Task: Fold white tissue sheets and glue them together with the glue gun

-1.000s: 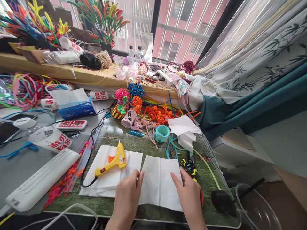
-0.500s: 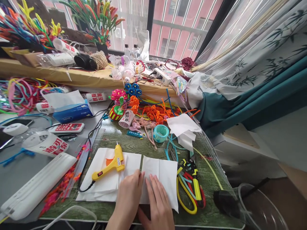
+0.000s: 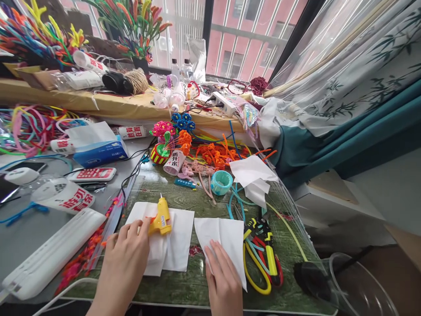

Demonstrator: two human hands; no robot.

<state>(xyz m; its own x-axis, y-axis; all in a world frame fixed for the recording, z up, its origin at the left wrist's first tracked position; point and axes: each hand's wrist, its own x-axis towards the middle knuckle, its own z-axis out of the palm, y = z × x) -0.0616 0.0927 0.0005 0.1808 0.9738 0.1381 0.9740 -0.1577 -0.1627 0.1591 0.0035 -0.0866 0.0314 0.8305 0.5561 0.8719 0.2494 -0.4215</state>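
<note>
My left hand (image 3: pixel 126 256) lies over the handle of a yellow hot glue gun (image 3: pixel 161 217), fingers curled around it. The gun rests on a white tissue (image 3: pixel 176 245) on the green mat, its nozzle pointing away from me and its black cord (image 3: pixel 126 193) running off to the back. My right hand (image 3: pixel 223 278) lies flat, fingers stretched out, on a second white tissue (image 3: pixel 223 235) just to the right. A strip of bare mat separates the two tissues.
Pliers and scissors with yellow and red handles (image 3: pixel 263 259) lie right of the tissues. A teal tape roll (image 3: pixel 222 182), crumpled tissues (image 3: pixel 251 175) and pipe-cleaner flowers (image 3: pixel 210 156) sit behind. A long white case (image 3: pixel 49 259) and tissue box (image 3: pixel 101 151) are left; a glass bowl (image 3: pixel 358 289) is lower right.
My left hand has left the right tissue and moved left onto the glue gun's handle. The tissue under the gun has bunched up. My right hand stays on the right tissue.
</note>
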